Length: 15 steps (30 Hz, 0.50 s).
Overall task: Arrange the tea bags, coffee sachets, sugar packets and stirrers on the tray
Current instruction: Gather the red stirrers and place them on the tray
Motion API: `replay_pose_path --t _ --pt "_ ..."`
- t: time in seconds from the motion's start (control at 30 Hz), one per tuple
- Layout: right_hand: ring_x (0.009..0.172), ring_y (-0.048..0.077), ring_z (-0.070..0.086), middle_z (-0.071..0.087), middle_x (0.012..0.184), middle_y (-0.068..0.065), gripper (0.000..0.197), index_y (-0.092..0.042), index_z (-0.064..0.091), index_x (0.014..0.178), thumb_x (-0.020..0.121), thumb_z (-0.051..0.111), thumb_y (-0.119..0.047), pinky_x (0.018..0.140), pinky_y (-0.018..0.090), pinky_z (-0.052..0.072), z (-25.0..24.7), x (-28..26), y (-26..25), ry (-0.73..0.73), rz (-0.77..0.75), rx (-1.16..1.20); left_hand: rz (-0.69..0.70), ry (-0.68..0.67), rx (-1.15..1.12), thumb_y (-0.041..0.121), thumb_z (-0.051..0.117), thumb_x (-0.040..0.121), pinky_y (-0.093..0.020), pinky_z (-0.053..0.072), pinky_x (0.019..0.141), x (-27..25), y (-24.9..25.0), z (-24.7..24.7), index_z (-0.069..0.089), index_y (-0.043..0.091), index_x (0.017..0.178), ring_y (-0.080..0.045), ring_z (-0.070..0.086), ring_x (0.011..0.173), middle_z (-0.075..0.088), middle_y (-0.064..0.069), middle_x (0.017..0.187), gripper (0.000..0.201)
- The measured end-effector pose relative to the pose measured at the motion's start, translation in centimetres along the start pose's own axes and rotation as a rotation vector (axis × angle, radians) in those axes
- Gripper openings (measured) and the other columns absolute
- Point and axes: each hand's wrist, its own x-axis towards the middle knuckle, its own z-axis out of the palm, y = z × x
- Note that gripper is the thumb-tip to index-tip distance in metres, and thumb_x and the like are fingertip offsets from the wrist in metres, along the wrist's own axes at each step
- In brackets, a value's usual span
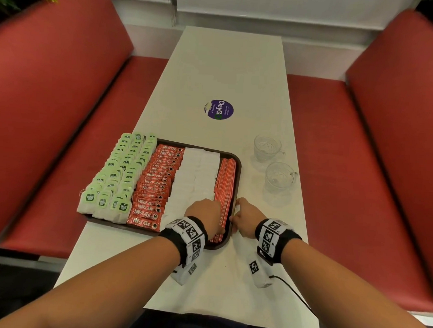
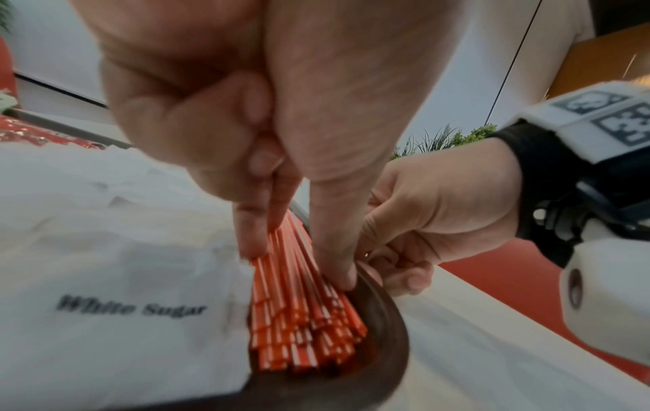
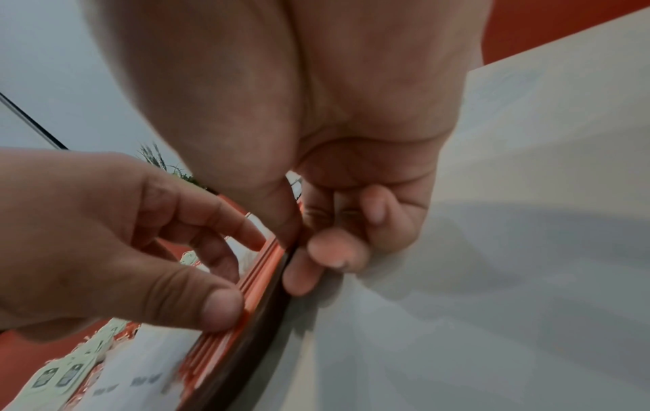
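A dark brown tray (image 1: 237, 169) lies on the white table. From left to right it holds rows of green-tagged tea bags (image 1: 118, 174), red coffee sachets (image 1: 155, 183), white sugar packets (image 1: 195, 177) and red-and-white stirrers (image 1: 226, 179). My left hand (image 1: 219, 210) is over the near end of the stirrers. Its index finger and thumb pinch the stirrer bundle (image 2: 299, 319) from both sides, beside a sugar packet (image 2: 123, 278). My right hand (image 1: 235, 214) grips the tray's right rim (image 3: 246, 347), thumb inside, curled fingers (image 3: 337, 250) outside.
Two clear glass cups (image 1: 267, 146) (image 1: 279, 179) stand on the table just right of the tray. A round purple sticker (image 1: 219, 110) lies farther along the table. Red benches (image 1: 51, 107) run along both sides. A black cable (image 1: 291, 291) trails from my right wrist.
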Motion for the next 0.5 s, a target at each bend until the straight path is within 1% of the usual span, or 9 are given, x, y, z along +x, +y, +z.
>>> replay_pose_path --t 0.07,0.13,0.2,0.23,0.3,0.37,0.4,0.43,0.5 --pt "0.074 0.022 0.061 0.070 0.105 0.013 0.036 -0.013 0.042 0.131 0.098 0.055 -0.019 0.060 0.028 0.047 -0.1 -0.2 -0.2 0.003 -0.001 0.005 0.025 0.002 0.001 0.049 0.076 0.079 -0.033 0.053 0.074 0.0 -0.2 -0.3 0.058 0.015 0.114 -0.024 0.064 0.088 0.066 -0.005 0.102 0.052" --pt "0.074 0.024 0.063 0.070 0.104 0.013 0.037 -0.013 0.041 0.132 0.097 0.055 -0.019 0.064 0.032 0.053 -0.1 -0.2 -0.4 0.007 0.007 -0.001 0.045 0.015 -0.057 0.052 0.074 0.080 -0.035 0.054 0.079 -0.1 -0.7 -1.0 0.057 0.018 0.118 -0.023 0.064 0.091 0.066 -0.004 0.105 0.055" --pt "0.078 0.028 0.066 0.070 0.104 0.015 0.041 -0.013 0.039 0.134 0.097 0.056 -0.021 0.070 0.038 0.058 -0.1 -0.3 -0.5 0.025 0.024 -0.009 0.063 0.049 -0.177 0.054 0.073 0.081 -0.037 0.053 0.089 -0.2 -2.2 -2.1 0.053 0.022 0.131 -0.020 0.062 0.100 0.065 0.000 0.115 0.063" --pt "0.083 0.030 0.067 0.069 0.105 0.015 0.046 -0.012 0.037 0.137 0.097 0.057 -0.023 0.074 0.041 0.059 0.0 -0.3 -0.6 0.044 0.027 -0.023 0.068 0.068 -0.240 0.056 0.073 0.081 -0.037 0.051 0.094 -0.3 -3.4 -2.7 0.049 0.024 0.137 -0.019 0.061 0.107 0.063 0.002 0.121 0.069" --pt "0.099 0.032 0.067 0.068 0.113 0.016 0.067 -0.008 0.025 0.148 0.096 0.060 -0.031 0.086 0.042 0.056 0.0 -0.5 -0.8 0.092 0.021 -0.080 0.059 0.124 -0.285 0.059 0.074 0.077 -0.038 0.045 0.104 -0.5 -6.8 -3.9 0.040 0.027 0.145 -0.019 0.054 0.121 0.055 0.003 0.136 0.082" --pt "0.118 0.030 0.059 0.058 0.132 0.016 0.091 -0.007 0.011 0.156 0.092 0.065 -0.043 0.099 0.040 0.050 0.0 -1.0 -1.1 0.140 -0.013 -0.127 0.016 0.178 -0.225 0.061 0.078 0.071 -0.041 0.035 0.113 -0.8 -10.9 -4.5 0.031 0.027 0.150 -0.021 0.039 0.138 0.041 0.001 0.152 0.099" --pt "0.127 0.030 0.053 0.049 0.142 0.015 0.098 -0.008 0.009 0.157 0.089 0.067 -0.049 0.105 0.040 0.045 0.0 -1.4 -1.3 0.172 -0.043 -0.153 -0.019 0.188 -0.202 0.062 0.080 0.066 -0.042 0.031 0.117 -1.1 -13.1 -4.7 0.025 0.026 0.153 -0.022 0.032 0.143 0.033 0.000 0.157 0.109" --pt "0.131 0.030 0.048 0.043 0.145 0.013 0.105 -0.010 0.009 0.157 0.083 0.069 -0.056 0.108 0.041 0.043 0.2 -1.7 -1.4 0.214 -0.085 -0.187 -0.054 0.188 -0.192 0.063 0.083 0.061 -0.043 0.029 0.118 -1.5 -15.4 -4.7 0.021 0.025 0.155 -0.022 0.028 0.146 0.028 0.000 0.160 0.118" --pt "0.136 0.030 0.041 0.036 0.149 0.008 0.121 -0.015 0.012 0.156 0.066 0.069 -0.073 0.111 0.045 0.041 0.7 -2.2 -1.6 0.274 -0.158 -0.266 -0.112 0.163 -0.166 0.069 0.085 0.049 -0.045 0.026 0.119 -2.4 -19.7 -4.5 0.015 0.022 0.157 -0.024 0.024 0.147 0.023 -0.003 0.162 0.136"
